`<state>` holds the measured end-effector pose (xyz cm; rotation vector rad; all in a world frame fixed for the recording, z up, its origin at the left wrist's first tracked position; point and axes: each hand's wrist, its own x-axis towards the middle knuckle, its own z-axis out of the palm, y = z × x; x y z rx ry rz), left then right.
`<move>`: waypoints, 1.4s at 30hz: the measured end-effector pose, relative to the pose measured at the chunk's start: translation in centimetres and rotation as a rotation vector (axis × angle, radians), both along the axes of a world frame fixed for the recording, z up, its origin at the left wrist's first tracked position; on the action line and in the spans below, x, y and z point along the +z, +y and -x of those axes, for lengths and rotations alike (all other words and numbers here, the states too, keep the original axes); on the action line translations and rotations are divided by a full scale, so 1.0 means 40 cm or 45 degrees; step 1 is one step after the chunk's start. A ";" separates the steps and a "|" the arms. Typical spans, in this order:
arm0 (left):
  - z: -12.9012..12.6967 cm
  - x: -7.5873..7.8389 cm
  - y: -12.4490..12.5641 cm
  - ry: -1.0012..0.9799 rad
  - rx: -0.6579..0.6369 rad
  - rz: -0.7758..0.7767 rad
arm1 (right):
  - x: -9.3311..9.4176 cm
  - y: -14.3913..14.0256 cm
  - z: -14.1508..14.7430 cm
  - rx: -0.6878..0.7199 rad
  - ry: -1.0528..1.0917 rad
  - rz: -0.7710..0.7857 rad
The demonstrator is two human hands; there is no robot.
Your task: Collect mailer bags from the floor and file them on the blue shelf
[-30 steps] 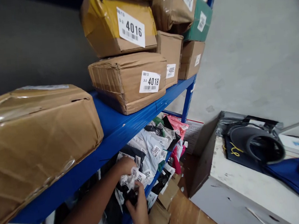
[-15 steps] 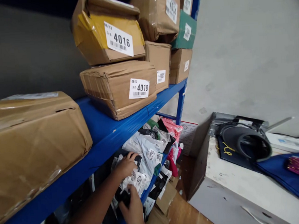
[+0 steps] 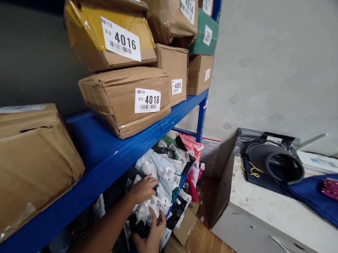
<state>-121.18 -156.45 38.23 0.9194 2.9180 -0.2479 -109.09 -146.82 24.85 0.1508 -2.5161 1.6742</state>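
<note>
The left hand [image 3: 144,189] is palm down, its forearm entering from the lower left beneath the blue shelf [image 3: 102,169]. Its fingers are extended, slightly bent and close together, pointing right across the bags; whether they grip anything cannot be determined. The white packet [image 3: 144,212] lies directly below this hand, above a black packet [image 3: 140,228]. The right hand [image 3: 150,237] points upward from the bottom edge, half open, thumb set well apart on the left, fingers bent against the white packet; a firm hold cannot be confirmed. The pale bag [image 3: 157,164] marked 3005 lies to the right.

Compared with half a second earlier, the white packet's 4016 label is no longer legible, two right-hand fingers stand farther apart, and the 4018 box [image 3: 126,96] appears farther left in view.
</note>
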 end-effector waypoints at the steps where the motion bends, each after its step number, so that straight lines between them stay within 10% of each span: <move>1: 0.000 -0.002 0.005 0.021 0.003 -0.013 | 0.005 0.007 0.011 0.011 -0.005 -0.008; 17: -0.074 0.038 -0.017 -0.064 0.314 -0.523 | 0.030 0.026 0.040 0.393 0.077 0.123; 25: -0.198 0.049 -0.014 0.360 0.772 -0.626 | 0.039 0.056 0.060 0.469 0.021 0.302; 39: -0.210 0.006 0.023 -0.216 0.487 -0.809 | 0.032 0.098 0.026 0.502 0.114 0.415; 42: -0.261 0.030 0.022 0.121 0.768 -0.855 | 0.036 0.093 0.036 0.507 0.072 0.434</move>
